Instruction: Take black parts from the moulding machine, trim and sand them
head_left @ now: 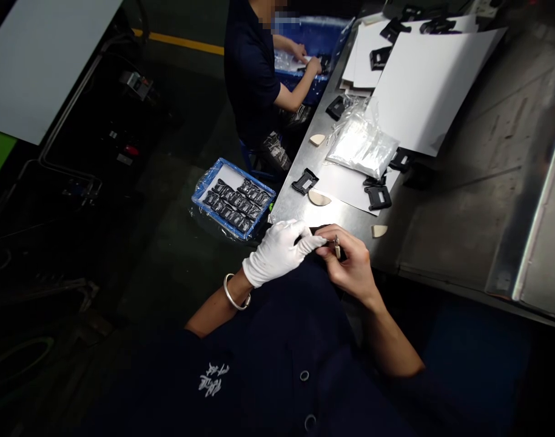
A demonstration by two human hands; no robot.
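My left hand (279, 252) wears a white glove and is closed, its fingertips pinching a small dark part that is mostly hidden between both hands. My bare right hand (347, 261) is closed around a thin tool with a small metal tip (336, 246), pressed against that part. Both hands meet just off the near corner of the metal table (463, 200). A silver bangle (234, 294) sits on my left wrist.
Black plastic frames (305, 181) (378, 196), beige wedges (318, 198) (379, 230), a clear bag (361, 145) and white sheets (427, 85) lie on the table. A blue tray (203, 184) of black parts sits on the floor. Another person (252, 73) works at a blue bin (320, 33).
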